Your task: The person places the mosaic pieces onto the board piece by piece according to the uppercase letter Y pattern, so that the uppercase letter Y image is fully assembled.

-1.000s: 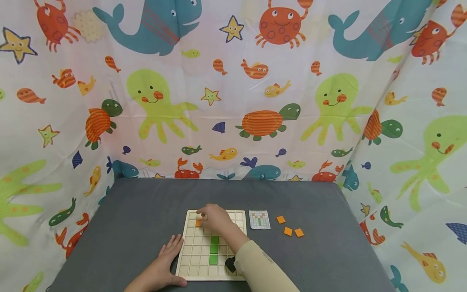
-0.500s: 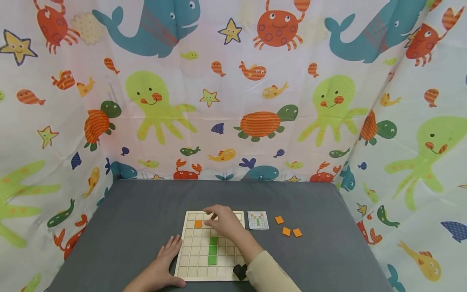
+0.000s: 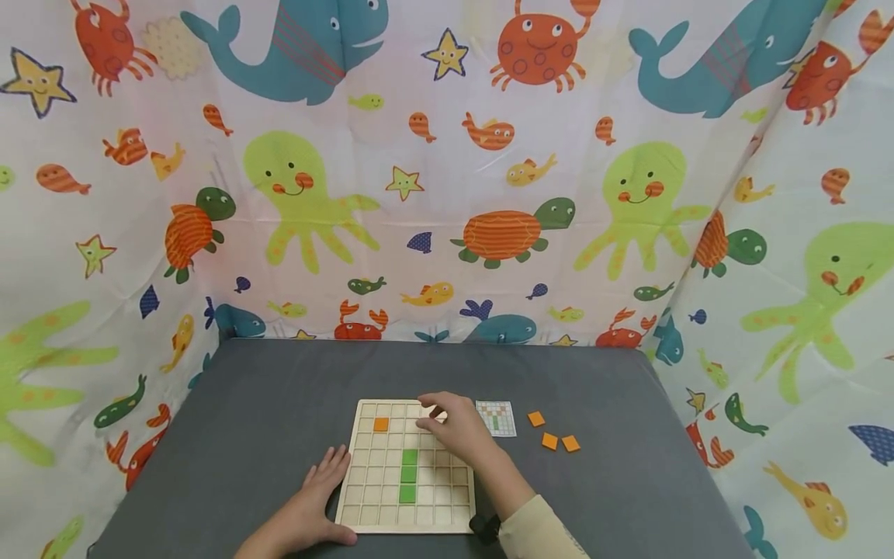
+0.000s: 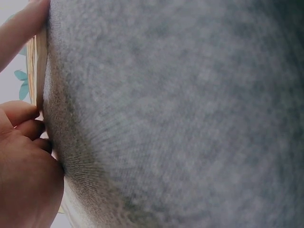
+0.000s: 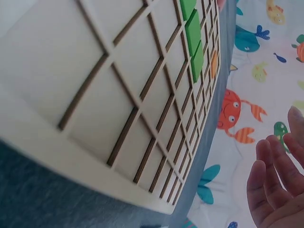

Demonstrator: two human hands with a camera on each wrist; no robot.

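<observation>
The orange tile (image 3: 380, 425) lies in a cell near the upper left corner of the board (image 3: 407, 530), now fully in sight: the right hand (image 3: 457, 425) has drawn off it and moved rightward, over the board's upper right part. That hand is empty, its thumb and forefinger apart. So the tile looks placed, while three loose tiles (image 3: 550, 442) remain off the board.

The tile is a thin, flat square of even orange. Three green tiles (image 3: 408, 474) of like shape line up at the middle of the board, seeming to stand slightly proud in the right wrist view. The board is pale and wood-like, its raised ribs forming square cells. Against its left edge rests the left hand (image 3: 317, 497), fingers outstretched, thumb at the lower left corner.

Right of the board lies a small card (image 3: 495, 419) with a printed grid. Under everything is the tabletop (image 3: 279, 419), matt grey and cloth-like; smooth printed fabric (image 3: 433, 210) with faint creases hangs behind.
</observation>
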